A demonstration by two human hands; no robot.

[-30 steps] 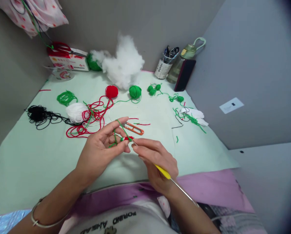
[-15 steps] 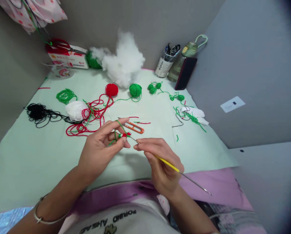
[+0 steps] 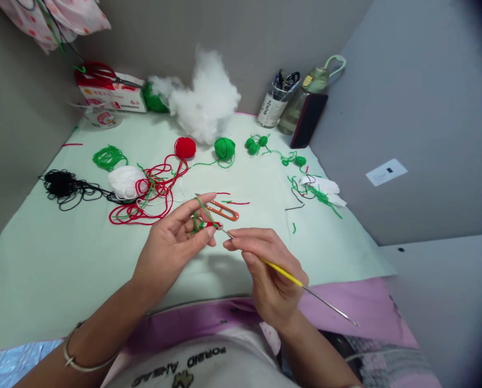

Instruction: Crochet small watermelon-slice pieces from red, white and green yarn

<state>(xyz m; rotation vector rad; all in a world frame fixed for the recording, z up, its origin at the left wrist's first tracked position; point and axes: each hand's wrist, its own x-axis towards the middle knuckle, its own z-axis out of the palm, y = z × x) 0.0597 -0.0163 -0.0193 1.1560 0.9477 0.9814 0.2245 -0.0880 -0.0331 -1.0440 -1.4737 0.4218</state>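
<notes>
Pinched in my left hand (image 3: pixel 176 237) is a small crochet piece (image 3: pixel 211 225) in red, green and white. Green yarn (image 3: pixel 203 207) runs from it over my raised left index finger. My right hand (image 3: pixel 271 269) grips a crochet hook (image 3: pixel 281 272) by its yellow handle, much like a pen. The hook's thin metal tip meets the crochet piece; whether a loop sits on it is too small to tell. Its other metal end points down to the right. Just behind my fingers lie orange thread snips (image 3: pixel 224 210) on the pale green cloth.
A red yarn ball (image 3: pixel 184 147), a white ball (image 3: pixel 125 182), black yarn (image 3: pixel 61 184) and a green ball (image 3: pixel 224 149) lie beyond my hands. White stuffing (image 3: pixel 208 102) is heaped at the back. A pen cup (image 3: pixel 272 108), bottle (image 3: pixel 291 113) and phone (image 3: pixel 308 120) stand back right.
Both hands have shifted slightly to the right, carrying the crochet piece and the hook along. The hook's tip stays at the piece, and the yarn is still over my left index finger.
</notes>
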